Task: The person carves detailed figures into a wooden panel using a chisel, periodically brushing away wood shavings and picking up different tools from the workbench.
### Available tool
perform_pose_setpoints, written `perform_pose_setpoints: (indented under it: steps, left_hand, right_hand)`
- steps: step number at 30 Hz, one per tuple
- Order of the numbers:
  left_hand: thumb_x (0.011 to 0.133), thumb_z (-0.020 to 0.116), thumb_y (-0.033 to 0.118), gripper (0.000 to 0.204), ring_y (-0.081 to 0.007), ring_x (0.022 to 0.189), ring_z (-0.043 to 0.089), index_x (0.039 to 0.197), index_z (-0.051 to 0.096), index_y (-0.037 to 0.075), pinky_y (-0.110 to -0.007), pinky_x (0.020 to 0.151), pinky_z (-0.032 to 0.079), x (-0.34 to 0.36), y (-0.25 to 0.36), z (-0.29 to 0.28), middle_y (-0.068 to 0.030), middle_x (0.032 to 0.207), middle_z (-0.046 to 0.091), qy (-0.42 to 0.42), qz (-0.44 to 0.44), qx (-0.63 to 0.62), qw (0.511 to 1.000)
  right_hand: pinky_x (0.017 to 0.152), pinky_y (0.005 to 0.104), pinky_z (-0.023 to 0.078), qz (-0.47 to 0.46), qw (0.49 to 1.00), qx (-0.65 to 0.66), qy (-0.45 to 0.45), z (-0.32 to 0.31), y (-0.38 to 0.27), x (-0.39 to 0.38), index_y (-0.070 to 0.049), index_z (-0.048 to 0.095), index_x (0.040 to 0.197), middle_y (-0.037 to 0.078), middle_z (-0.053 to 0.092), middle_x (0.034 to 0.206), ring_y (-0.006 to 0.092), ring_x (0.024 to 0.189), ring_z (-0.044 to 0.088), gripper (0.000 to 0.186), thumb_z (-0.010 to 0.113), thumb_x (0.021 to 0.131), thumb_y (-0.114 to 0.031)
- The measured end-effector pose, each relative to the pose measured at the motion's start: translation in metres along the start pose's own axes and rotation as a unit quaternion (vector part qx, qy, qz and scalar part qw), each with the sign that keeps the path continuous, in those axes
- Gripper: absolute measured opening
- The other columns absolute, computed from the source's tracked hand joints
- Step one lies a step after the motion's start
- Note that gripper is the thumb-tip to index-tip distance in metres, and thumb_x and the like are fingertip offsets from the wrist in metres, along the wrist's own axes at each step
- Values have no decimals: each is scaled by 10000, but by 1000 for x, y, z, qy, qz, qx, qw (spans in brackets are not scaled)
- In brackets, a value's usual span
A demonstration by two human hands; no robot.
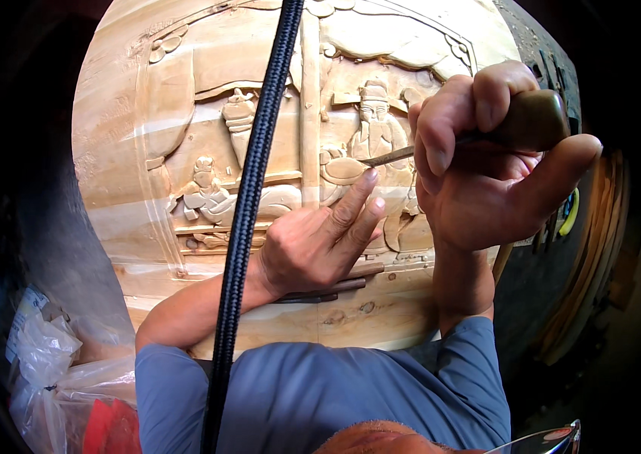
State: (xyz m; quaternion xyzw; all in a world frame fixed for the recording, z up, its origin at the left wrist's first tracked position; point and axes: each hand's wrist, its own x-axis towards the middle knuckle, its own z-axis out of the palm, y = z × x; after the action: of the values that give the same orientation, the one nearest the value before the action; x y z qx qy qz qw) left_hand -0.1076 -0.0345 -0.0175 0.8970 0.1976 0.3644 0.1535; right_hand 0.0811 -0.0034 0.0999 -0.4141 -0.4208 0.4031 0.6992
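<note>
A pale wooden panel [116,151] bears carved relief figures in robes and hats. My right hand [471,174] grips a chisel [532,117] by its dark rounded handle, with the thumb raised off it. The blade's tip rests at a carved oval shape [343,170] on the right-hand figure. Just under that tip, my left hand [313,246] lies on the carving, index and middle fingers extended near the blade, holding nothing. Several dark tool shafts [335,287] lie on the panel below this hand, partly hidden by it.
A black braided cord [256,163] crosses the view from top to bottom. Clear plastic bags [48,356] and a red item [108,427] are at lower left. At the right are dark tools, a yellow-green curved item [570,212] and long wooden strips [596,257].
</note>
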Motion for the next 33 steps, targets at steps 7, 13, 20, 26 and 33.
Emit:
perform_pose_setpoints:
  steps: [7, 13, 20, 26, 33]
  left_hand:
    - [1025, 816, 188, 483, -93, 602, 612, 1441, 710, -36, -271, 503, 477, 0, 0, 0, -294, 1475, 730, 5, -9, 2, 1000]
    - [1026, 814, 187, 506, -95, 602, 604, 1465, 695, -35, -272, 506, 481, -1, -1, 2, -299, 1497, 716, 9, -8, -1, 1000]
    - [971, 881, 179, 544, -151, 708, 744, 1462, 727, 4, -288, 550, 557, 0, 3, -3, -271, 1474, 738, -11, -29, -1, 1000]
    - [970, 880, 175, 568, -153, 704, 742, 1486, 712, 6, -289, 553, 560, 0, 4, -7, -273, 1487, 731, -18, -35, -9, 999]
    - [967, 873, 159, 567, -150, 693, 737, 1487, 711, 2, -289, 553, 559, 0, 4, -5, -280, 1490, 727, -19, -33, -7, 999]
  right_hand:
    - [425, 262, 311, -28, 998, 3, -52, -19, 22, 2, -69, 512, 957, 115, 543, 587, 127, 450, 389, 886, 265, 1083, -910]
    - [426, 261, 321, -11, 999, 38, -18, -24, 24, -1, -61, 528, 957, 118, 547, 584, 133, 447, 400, 888, 271, 1089, -901]
    - [425, 264, 322, -34, 999, 28, -24, -19, 27, 0, -59, 530, 955, 112, 559, 590, 131, 446, 411, 878, 281, 1098, -889]
    - [421, 268, 321, -74, 995, 63, -2, -17, 37, -8, -64, 523, 959, 112, 570, 603, 129, 446, 409, 876, 282, 1093, -896]
    - [427, 269, 335, -9, 993, -8, -121, -22, 18, 10, -71, 521, 975, 114, 584, 618, 126, 449, 407, 876, 284, 1085, -906]
